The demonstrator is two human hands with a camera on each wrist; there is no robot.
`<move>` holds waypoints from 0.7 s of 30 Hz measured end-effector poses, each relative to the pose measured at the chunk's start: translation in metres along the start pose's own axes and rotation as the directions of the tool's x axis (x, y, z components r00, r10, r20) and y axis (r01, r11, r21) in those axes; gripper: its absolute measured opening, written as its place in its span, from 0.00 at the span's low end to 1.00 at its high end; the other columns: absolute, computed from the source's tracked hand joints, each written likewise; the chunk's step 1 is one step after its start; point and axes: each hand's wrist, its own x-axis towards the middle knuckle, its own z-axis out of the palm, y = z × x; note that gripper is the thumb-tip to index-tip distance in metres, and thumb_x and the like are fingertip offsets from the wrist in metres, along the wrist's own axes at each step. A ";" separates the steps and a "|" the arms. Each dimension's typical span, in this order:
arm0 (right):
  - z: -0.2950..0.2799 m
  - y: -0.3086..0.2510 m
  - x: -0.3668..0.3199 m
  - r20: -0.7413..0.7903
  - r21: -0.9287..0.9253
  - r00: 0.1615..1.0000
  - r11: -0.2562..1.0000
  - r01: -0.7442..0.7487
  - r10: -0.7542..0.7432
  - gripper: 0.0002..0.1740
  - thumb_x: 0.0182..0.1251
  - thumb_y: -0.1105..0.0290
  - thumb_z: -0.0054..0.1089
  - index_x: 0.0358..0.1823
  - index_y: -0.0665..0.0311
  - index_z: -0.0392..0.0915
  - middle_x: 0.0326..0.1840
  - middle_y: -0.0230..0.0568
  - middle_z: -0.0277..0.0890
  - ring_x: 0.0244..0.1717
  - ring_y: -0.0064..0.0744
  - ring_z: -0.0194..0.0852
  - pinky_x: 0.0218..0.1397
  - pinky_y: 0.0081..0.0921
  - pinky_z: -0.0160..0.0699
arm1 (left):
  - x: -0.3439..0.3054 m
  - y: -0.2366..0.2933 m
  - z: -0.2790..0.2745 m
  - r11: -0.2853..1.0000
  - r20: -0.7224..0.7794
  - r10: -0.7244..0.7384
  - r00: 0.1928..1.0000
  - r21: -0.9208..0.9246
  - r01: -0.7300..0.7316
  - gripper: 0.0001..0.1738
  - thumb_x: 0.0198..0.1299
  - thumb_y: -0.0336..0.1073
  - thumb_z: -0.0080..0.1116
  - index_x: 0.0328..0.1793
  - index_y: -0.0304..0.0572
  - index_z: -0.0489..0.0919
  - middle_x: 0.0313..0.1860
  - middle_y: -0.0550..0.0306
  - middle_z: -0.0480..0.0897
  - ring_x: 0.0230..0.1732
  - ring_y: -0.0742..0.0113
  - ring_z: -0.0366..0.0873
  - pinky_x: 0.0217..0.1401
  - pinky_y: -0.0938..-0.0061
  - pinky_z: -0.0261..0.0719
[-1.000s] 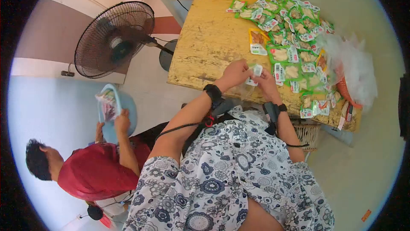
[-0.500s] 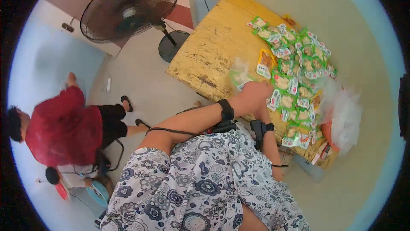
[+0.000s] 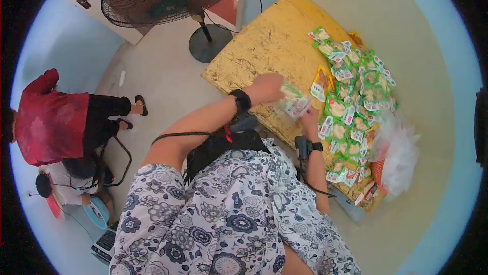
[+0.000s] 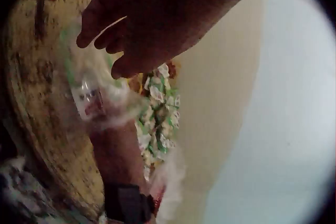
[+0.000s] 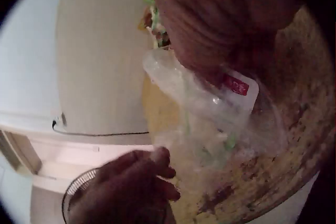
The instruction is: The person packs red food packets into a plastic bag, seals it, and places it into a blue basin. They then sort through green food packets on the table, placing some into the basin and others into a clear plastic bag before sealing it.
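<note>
A clear plastic bag with a green-and-white packet inside lies over the yellow table's near edge. My right hand pinches its end; the right wrist view shows that hand close above the bag. To the bag's other side is my left hand. Its fingers are apart and slightly bent in the left wrist view, with nothing gripped between them. Green packets are heaped just beyond my right hand, with an orange packet beside them.
A red basket with white plastic bags stands at the table's right end. Bare yellow tabletop extends beyond my left hand. A standing fan is past the left corner; a person in red stands left.
My left hand has come away from my right and moved left. My right hand has the bag's end. The head view has shifted, and the person in red stands farther off without the blue basin.
</note>
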 end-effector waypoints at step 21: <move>0.016 -0.018 -0.026 0.027 0.647 0.999 0.761 -0.044 0.034 0.11 0.70 0.71 0.57 0.52 0.59 0.75 0.46 0.30 0.78 0.42 0.23 0.75 0.40 0.23 0.73 | 0.001 -0.080 0.041 0.232 0.498 -0.119 0.859 -0.827 0.511 0.15 0.66 0.43 0.58 0.44 0.37 0.79 0.31 0.53 0.83 0.22 0.70 0.78 0.24 0.76 0.79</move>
